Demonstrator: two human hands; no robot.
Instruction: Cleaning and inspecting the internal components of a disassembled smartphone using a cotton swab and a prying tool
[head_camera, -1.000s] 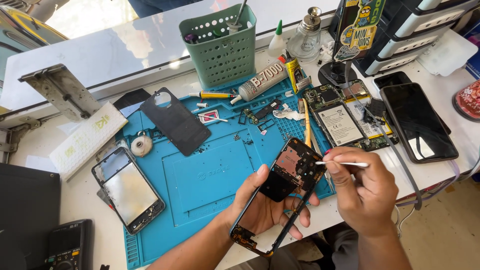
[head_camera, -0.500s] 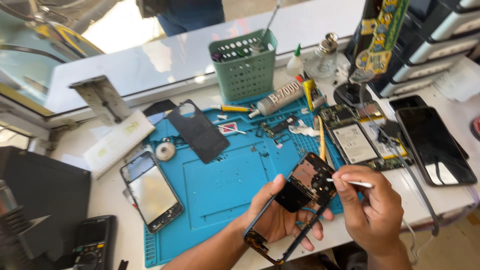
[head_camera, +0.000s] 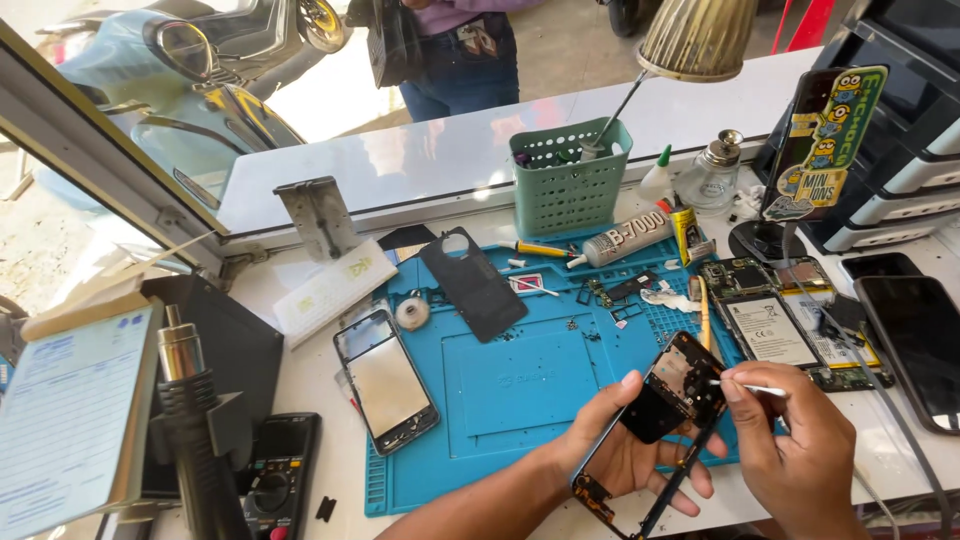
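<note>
Over the near edge of the blue mat (head_camera: 500, 400), your left hand (head_camera: 625, 455) cradled the opened phone frame (head_camera: 655, 420) from below, fingers curled around its sides and thumb pressed on its left edge. Your right hand (head_camera: 795, 450) pinched a thin white stick (head_camera: 750, 388) between thumb and forefinger, its tip touching the upper part of the frame.

To do this well, you would have wanted the left grip firm enough to stop the frame rocking, the stick pressing lightly and kept on one spot, and your wrist braced near the mat.

The frame was held tilted above the mat, not resting on it. Its long axis ran diagonally, the upper end pointing away and to the right toward the battery (head_camera: 768, 330) at the mat's right edge, the lower end pointing back toward you. Left of it on the mat lay a second phone (head_camera: 385, 380), and toward the mat's far edge a dark back cover (head_camera: 472, 283).
</note>
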